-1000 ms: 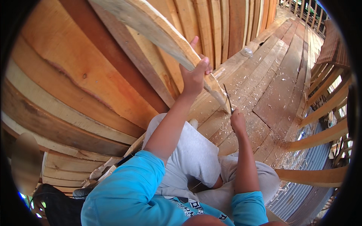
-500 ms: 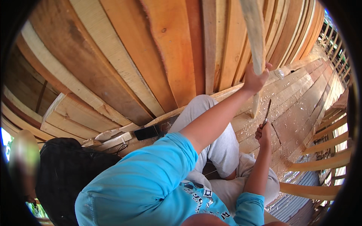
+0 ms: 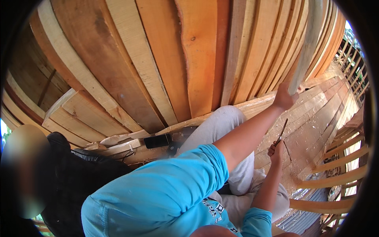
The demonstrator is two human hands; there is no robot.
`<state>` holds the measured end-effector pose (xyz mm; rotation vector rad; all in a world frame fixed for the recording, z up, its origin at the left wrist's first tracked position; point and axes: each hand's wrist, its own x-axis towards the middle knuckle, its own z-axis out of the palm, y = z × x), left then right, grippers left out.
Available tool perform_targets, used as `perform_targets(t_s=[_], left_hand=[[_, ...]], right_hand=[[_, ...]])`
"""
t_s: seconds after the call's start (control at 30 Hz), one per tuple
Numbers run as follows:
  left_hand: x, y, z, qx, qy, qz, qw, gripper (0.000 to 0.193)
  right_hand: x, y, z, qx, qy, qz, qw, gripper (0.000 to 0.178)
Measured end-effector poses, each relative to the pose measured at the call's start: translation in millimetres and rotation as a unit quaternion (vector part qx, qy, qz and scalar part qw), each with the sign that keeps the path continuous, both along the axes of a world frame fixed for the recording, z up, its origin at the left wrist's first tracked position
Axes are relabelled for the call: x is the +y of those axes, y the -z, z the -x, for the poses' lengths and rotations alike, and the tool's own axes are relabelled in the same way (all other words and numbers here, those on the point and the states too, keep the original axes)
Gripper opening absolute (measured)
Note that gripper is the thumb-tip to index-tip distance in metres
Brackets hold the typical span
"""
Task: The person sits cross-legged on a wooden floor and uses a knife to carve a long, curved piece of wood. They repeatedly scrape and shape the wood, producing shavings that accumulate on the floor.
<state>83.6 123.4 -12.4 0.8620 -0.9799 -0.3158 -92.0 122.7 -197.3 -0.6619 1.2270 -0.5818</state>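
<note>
Far out at the right, my left hand (image 3: 286,97) is closed around a long, pale, slightly curved wooden piece (image 3: 307,49). The piece rises from the fist toward the upper edge of the view; anything below the fist is hidden. Closer to my body, my right hand (image 3: 275,150) grips a knife (image 3: 282,129) by its handle, with the slim dark blade pointing up and away. The blade is apart from the wooden piece. My legs, in grey trousers (image 3: 237,154), are folded under my arms.
Upright boards (image 3: 162,59) form a wall along the far side. Shavings lie on the plank floor (image 3: 308,130). Curved slats (image 3: 335,179) edge the right side above corrugated metal. A black phone-like slab (image 3: 156,141) lies near wood offcuts (image 3: 120,147). A person in black (image 3: 75,189) is at left.
My left hand has moved right with the wooden piece, whose lower end showed by the floor before. The right hand still grips the knife. The view has shifted a little.
</note>
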Motion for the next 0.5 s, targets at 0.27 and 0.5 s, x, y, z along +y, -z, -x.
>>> perform_targets(t_s=[0.27, 0.5], left_hand=[[-12.8, -4.0, 0.8, -0.038, 0.025, 0.070, 0.997, 0.079], [-14.0, 5.9, -11.7, 0.047, 0.021, 0.047, 0.998, 0.082]], right_hand=[[-11.3, 16.8, 28.1, -0.014, 0.023, 0.040, 0.999, 0.045], [-17.7, 21.8, 7.7, 0.037, -0.006, 0.035, 0.999, 0.044]])
